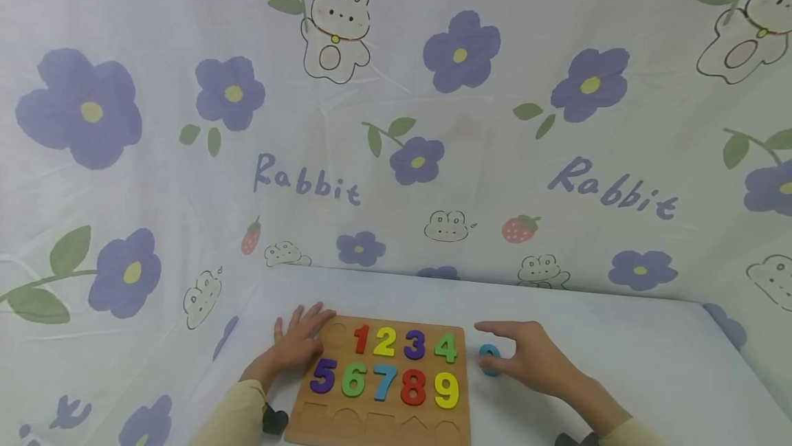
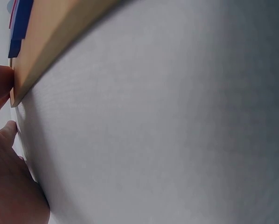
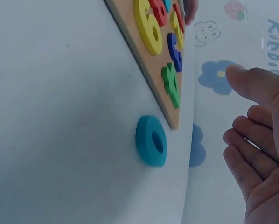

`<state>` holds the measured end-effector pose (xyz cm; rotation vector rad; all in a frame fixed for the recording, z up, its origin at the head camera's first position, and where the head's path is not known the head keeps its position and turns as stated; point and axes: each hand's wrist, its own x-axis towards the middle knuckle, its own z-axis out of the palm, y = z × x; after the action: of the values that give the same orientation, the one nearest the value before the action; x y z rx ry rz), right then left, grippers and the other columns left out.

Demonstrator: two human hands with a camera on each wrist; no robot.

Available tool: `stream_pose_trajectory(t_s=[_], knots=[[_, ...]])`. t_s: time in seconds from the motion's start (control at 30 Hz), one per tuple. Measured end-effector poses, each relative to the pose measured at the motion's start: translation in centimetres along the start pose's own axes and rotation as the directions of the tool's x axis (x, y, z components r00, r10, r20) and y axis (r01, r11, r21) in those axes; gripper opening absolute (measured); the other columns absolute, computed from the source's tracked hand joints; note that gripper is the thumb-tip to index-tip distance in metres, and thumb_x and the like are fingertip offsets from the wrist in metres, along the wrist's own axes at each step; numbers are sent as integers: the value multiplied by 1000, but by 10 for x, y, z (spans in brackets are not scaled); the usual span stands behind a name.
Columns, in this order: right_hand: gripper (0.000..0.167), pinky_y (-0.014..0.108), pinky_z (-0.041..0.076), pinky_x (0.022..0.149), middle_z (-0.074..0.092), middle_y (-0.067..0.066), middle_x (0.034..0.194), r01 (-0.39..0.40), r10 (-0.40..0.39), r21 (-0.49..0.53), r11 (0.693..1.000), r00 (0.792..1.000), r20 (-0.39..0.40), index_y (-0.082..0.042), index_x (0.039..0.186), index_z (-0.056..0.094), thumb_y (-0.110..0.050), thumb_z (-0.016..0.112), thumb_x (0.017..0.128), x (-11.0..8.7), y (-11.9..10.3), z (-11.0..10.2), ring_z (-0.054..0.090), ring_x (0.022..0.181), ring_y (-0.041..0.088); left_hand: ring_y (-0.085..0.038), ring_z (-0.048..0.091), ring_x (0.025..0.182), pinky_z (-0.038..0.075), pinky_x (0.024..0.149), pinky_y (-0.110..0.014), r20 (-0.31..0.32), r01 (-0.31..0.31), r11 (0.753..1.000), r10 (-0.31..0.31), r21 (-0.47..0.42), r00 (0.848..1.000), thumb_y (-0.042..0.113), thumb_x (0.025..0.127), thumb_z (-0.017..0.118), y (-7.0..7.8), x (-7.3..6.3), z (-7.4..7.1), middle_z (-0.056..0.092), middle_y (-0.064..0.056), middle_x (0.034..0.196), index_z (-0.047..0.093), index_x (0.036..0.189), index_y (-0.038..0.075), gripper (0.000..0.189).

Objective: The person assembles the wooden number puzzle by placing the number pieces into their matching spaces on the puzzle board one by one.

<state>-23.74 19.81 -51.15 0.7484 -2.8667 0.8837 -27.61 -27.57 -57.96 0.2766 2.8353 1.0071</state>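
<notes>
A wooden number board [image 1: 340, 352] lies on the white table, with colourful digits 1 to 9 seated in two rows. At its upper left corner my left hand [image 1: 297, 341] rests with fingers extended, the thumb [image 2: 0, 81] against the board's edge in the left wrist view. Just off the board's right side, a blue number zero [image 3: 144, 140] lies on the table. My right hand [image 1: 538, 360] hovers by the zero, thumb and index finger spread apart. In the right wrist view there is a gap between this hand and the zero.
Vacant outlined slots [image 1: 380, 422] run along the board's near row, and a rounded slot [image 1: 337, 330] sits left of the red 1. White tabletop [image 1: 650, 350] extends to the right. A cloth printed with rabbits and flowers [image 1: 460, 54] hangs behind the table.
</notes>
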Motion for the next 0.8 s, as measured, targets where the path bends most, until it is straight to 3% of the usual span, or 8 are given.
stream_pose_trajectory(t_s=[0.13,0.33,0.57,0.8], knots=[[55,52,62,105,78,-4,137,-8,8,5,1000,1000,-17,-20,139,76,-32,93,87,-8,9,-5,75,128,27,-58,1,166,-20,123,-82,9,12,1000,-12,7,1000,12,88,58,7,-3,-4,27,-23,180,54,160,17,73],[55,53,61,106,78,-2,139,-53,53,18,998,999,-3,-19,140,75,-32,92,89,-14,18,-8,73,131,30,-56,0,167,-19,124,-81,10,22,999,-22,25,1000,12,88,58,0,1,-1,27,-22,180,54,161,17,73],[58,53,59,110,77,-2,141,-84,83,59,995,996,16,-16,142,74,-29,91,88,-18,30,1,71,135,30,-56,0,167,-21,122,-83,-1,-3,1000,3,19,1000,15,89,59,-12,6,5,27,-20,180,53,162,22,74],[57,53,59,110,78,-2,139,-78,79,63,995,997,-10,-15,140,75,-30,92,87,-18,38,12,72,133,30,-59,0,165,-21,120,-84,-12,-21,1000,21,14,1000,15,88,60,-10,3,4,28,-23,179,54,161,21,73]])
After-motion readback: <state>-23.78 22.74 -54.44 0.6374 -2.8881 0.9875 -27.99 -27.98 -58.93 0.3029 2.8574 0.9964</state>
